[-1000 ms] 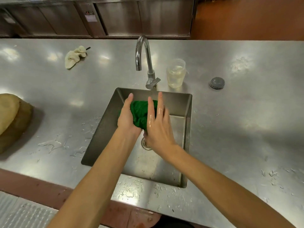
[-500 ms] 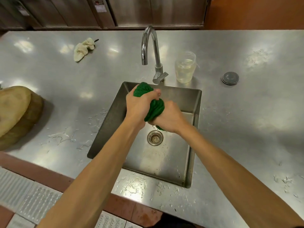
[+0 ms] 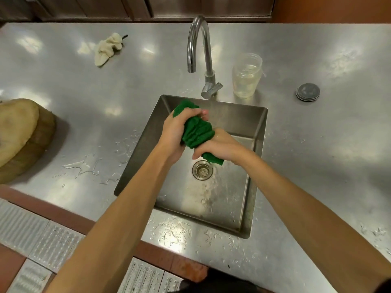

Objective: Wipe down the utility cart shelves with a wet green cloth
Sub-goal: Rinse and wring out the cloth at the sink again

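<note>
Gripping green cloth (image 3: 196,132) (bunched), both hands over sink (image 3: 251,182).

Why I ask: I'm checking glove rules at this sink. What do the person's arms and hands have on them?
Nothing is worn on either. The left hand and right hand are bare, with no gloves, rings or watch showing. The left forearm and right forearm are uncovered, with no sleeve along their visible length. The right hand glistens wet.

Wet steel counter (image 3: 317,155), beige rag (image 3: 106,49), clear jar (image 3: 246,76), grey disc (image 3: 307,92), wooden block (image 3: 19,136)
</note>
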`<state>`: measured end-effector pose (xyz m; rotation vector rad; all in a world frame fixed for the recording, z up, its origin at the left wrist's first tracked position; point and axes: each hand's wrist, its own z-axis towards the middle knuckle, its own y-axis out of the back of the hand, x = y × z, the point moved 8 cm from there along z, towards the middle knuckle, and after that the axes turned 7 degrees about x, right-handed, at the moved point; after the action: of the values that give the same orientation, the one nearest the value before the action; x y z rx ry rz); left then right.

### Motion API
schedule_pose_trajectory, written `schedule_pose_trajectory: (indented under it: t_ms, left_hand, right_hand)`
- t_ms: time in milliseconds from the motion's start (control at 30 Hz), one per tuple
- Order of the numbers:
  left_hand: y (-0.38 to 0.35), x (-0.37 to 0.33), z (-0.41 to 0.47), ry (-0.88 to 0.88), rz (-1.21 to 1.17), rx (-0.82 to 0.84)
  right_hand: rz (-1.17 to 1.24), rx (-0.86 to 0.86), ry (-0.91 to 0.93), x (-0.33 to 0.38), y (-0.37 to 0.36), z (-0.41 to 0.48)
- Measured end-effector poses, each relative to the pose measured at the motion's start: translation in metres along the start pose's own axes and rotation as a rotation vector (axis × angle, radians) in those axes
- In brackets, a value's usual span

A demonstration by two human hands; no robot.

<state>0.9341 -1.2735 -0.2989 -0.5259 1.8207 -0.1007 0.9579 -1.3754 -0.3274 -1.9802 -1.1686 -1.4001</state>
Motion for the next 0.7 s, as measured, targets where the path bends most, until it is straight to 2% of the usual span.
schedule_pose_trajectory:
  t_ms: [100,233,300,400,533,600,700]
  left_hand:
    - [0.017,0.025,-0.011,0.153,-0.103,-0.044]
    - [0.038,0.046,-0.039,0.274,-0.137,-0.255]
    - [0.029,0.051,-0.045,0.291,-0.197,-0.217]
    - [0.001,0.048,-0.038,0.284,-0.252,-0.042]
    - [-0.001,0.049,-0.032,0.312,-0.3,-0.075]
    - [0.004,0.05,-0.029,0.332,-0.32,-0.087]
    - [0.012,0.042,-0.022,0.259,-0.222,-0.175]
  right_hand:
    - [-0.121,-0.243,-0.042,-0.013,0.023,0.001]
    - [-0.556,-0.483,-0.152,-0.016,0.041,-0.008]
    - [-0.766,-0.575,-0.144,-0.007,0.04,-0.015]
    - [-1.021,-0.584,-0.022,0.006,0.017,-0.014]
    - [-1.174,-0.555,0.154,0.022,-0.011,-0.012]
    - [-1.175,-0.548,0.181,0.027,-0.011,-0.013]
    - [-0.952,-0.511,0.093,0.021,0.0,-0.013]
